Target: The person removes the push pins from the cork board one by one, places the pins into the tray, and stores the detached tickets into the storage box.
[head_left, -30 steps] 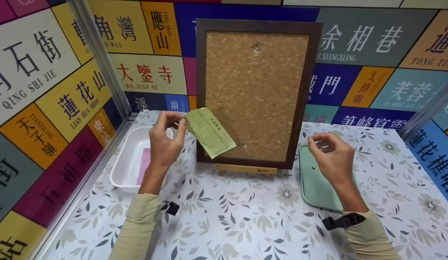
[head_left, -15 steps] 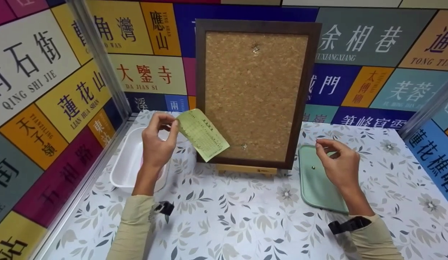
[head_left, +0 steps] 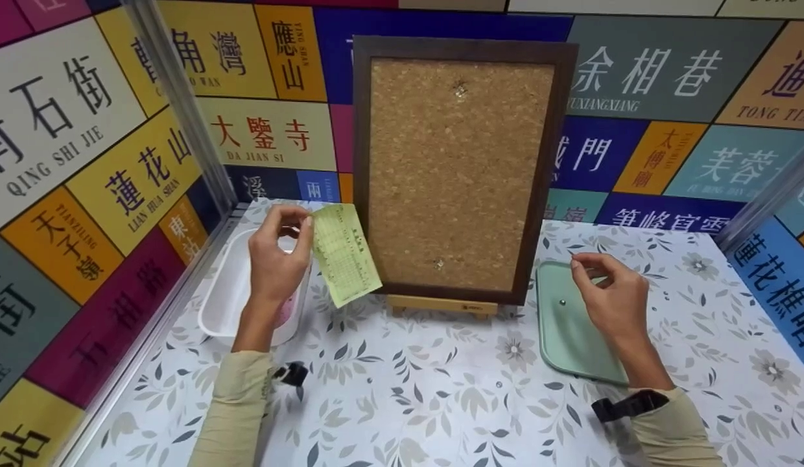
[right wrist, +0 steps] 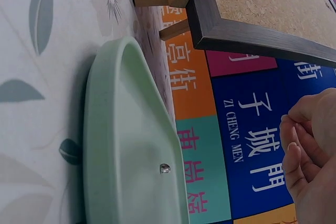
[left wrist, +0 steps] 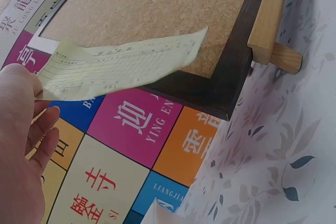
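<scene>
My left hand (head_left: 275, 263) pinches the upper left of a yellow-green printed paper slip (head_left: 345, 253) between thumb and fingers. The slip (left wrist: 123, 69) hangs in the air, its right edge overlapping the lower left of a framed cork board (head_left: 460, 162). Over the back of a pale green tray (head_left: 577, 350), my right hand (head_left: 614, 292) has thumb and fingertips together. A tiny speck shows at those fingertips, too small to name. In the right wrist view, the right hand (right wrist: 315, 145) is partly cut off. One small metal tack (right wrist: 165, 168) lies inside the tray.
The board leans on a wooden stand (head_left: 441, 305). Two small shiny spots show on the cork, at top (head_left: 460, 89) and bottom. At left, behind my arm, stands a white plastic tub (head_left: 214, 311) with pink paper (head_left: 285, 311). Sign-printed panels enclose the back and sides.
My left hand has moved left with the slip, which now hangs steeper and covers less of the cork. The right hand has shifted slightly right and toward me, fingertips still together.
</scene>
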Available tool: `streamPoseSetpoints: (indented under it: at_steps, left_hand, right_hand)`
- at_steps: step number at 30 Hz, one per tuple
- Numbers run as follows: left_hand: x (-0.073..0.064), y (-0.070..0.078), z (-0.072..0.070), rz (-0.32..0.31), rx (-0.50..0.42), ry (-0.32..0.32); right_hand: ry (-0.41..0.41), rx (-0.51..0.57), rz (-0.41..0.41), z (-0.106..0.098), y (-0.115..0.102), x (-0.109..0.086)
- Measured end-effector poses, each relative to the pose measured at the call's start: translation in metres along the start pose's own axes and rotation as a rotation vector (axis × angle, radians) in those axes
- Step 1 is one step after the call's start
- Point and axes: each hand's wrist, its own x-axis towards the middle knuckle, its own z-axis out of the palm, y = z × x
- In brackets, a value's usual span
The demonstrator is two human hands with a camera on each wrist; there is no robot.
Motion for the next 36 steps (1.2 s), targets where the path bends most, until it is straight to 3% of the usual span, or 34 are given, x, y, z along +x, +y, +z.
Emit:
streamPoseSetpoints:
  at_steps: [11, 19, 26, 36]
  left_hand:
    - [0.001, -0.009, -0.006, -0.034, 0.007, 0.002]
    - [0.003, -0.014, -0.015, -0.073, 0.078, -0.006]
    - [0.006, -0.021, -0.022, -0.095, 0.08, 0.021]
    - [0.004, -0.031, -0.034, -0.183, 0.138, 0.01]
  right_hand:
    - [-0.039, -0.03, 0.031, 0.001, 0.008, 0.0]
    - [-0.055, -0.047, 0.042, 0.002, 0.013, -0.001]
    - [-0.076, -0.072, 0.052, 0.002, 0.018, -0.001]
    - [-0.099, -0.099, 0.053, 0.0, 0.024, -0.002]
